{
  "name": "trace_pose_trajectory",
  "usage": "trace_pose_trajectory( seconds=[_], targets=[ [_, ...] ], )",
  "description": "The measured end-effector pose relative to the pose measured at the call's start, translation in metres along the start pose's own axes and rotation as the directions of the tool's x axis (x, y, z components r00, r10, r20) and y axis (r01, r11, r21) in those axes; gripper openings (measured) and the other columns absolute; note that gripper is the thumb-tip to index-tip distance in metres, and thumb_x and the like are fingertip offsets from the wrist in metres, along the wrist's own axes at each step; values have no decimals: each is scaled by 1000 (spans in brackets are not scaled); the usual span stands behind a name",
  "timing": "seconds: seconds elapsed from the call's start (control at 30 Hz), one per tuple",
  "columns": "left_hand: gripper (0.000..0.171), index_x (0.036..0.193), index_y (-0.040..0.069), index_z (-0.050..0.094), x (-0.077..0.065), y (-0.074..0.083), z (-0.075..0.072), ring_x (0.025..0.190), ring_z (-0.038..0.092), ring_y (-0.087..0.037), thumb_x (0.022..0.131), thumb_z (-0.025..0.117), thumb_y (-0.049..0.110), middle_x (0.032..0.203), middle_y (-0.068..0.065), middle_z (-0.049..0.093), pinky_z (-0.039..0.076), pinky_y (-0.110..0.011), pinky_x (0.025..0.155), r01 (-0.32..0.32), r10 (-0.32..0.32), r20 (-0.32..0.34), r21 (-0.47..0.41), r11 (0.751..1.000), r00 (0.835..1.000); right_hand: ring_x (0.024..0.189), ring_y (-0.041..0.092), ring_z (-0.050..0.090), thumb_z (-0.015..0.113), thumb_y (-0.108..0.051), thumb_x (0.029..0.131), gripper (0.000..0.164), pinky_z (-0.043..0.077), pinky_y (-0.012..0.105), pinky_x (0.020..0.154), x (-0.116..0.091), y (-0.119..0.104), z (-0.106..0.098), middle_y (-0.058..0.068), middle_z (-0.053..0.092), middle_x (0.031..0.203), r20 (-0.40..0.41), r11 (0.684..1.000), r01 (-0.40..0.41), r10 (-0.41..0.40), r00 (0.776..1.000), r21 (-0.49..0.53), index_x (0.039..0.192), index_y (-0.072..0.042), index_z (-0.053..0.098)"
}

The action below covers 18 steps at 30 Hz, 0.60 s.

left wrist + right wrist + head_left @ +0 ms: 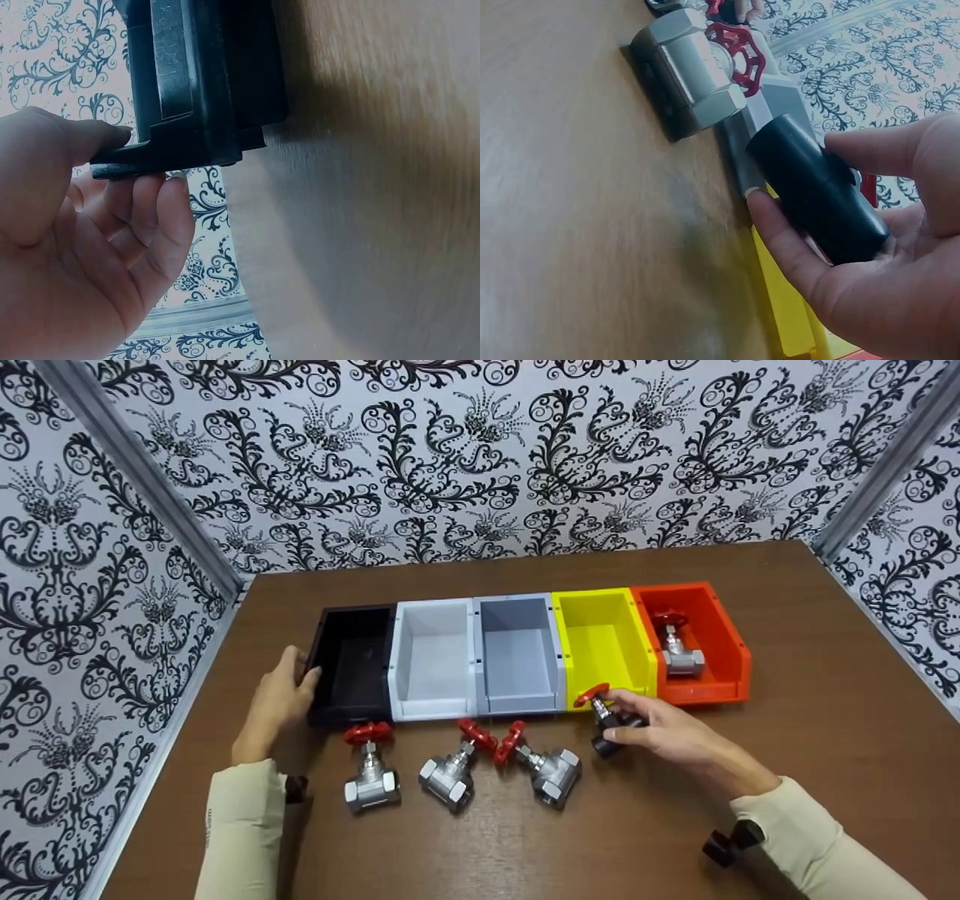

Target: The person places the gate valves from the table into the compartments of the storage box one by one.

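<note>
My right hand [667,731] holds a valve [619,733] with a black body and a red handwheel, in front of the yellow bin [651,682]. Seen from the right wrist, thumb and fingers grip its black tubular body [817,191]. With thumb inside and fingers outside, my left hand [281,694] pinches the side wall of the black bin [180,154] at the row's left end. Three silver valves with red handwheels lie before the bins: a left one [372,780], a middle one [450,776] and a right one [551,776], nearest the held valve.
The bins stand side by side: black, then a white bin [435,709], a grey bin [521,705], the yellow one and a red bin [731,664]. Another silver valve [681,660] lies inside the red bin. Patterned walls [480,457] enclose the brown table [480,855].
</note>
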<state>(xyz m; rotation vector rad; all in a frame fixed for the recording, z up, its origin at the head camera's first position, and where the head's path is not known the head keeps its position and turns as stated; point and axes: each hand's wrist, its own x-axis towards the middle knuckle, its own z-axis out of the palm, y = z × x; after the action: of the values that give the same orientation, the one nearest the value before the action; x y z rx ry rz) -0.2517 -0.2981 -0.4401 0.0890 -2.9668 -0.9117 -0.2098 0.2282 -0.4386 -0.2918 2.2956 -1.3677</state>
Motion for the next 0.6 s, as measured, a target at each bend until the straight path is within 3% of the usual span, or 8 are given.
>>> trace_pose_trajectory(
  seconds=[0.3, 0.4, 0.6],
  targets=[
    [33, 128, 4, 42, -1, 2, 0, 99, 60, -44, 104, 47, 27, 113, -25, 64, 43, -59, 83, 8, -8, -2, -4, 1000, 1000, 139, 41, 30, 70, -33, 92, 81, 17, 59, 117, 1, -9, -7, 24, 31, 155, -13, 996, -73, 74, 997, 46, 154, -3, 27],
    [33, 128, 5, 42, -1, 2, 0, 98, 59, -43, 104, 47, 27, 112, -24, 64, 43, -58, 82, 12, -12, -3, -5, 1000, 1000, 142, 42, 27, 69, -33, 92, 83, 16, 59, 117, 3, -11, -9, 27, 29, 156, -17, 998, -55, 56, 998, 44, 154, 0, 25],
    [30, 124, 3, 43, -1, -1, 1, 91, 59, -41, 103, 48, 23, 104, -25, 64, 44, -56, 78, -12, 12, -25, 5, 1000, 1000, 136, 43, 35, 67, -30, 94, 79, 24, 58, 115, 5, -13, -11, 29, 36, 150, -26, 1000, 4, -3, 1000, 24, 153, 3, 26]
  ],
)
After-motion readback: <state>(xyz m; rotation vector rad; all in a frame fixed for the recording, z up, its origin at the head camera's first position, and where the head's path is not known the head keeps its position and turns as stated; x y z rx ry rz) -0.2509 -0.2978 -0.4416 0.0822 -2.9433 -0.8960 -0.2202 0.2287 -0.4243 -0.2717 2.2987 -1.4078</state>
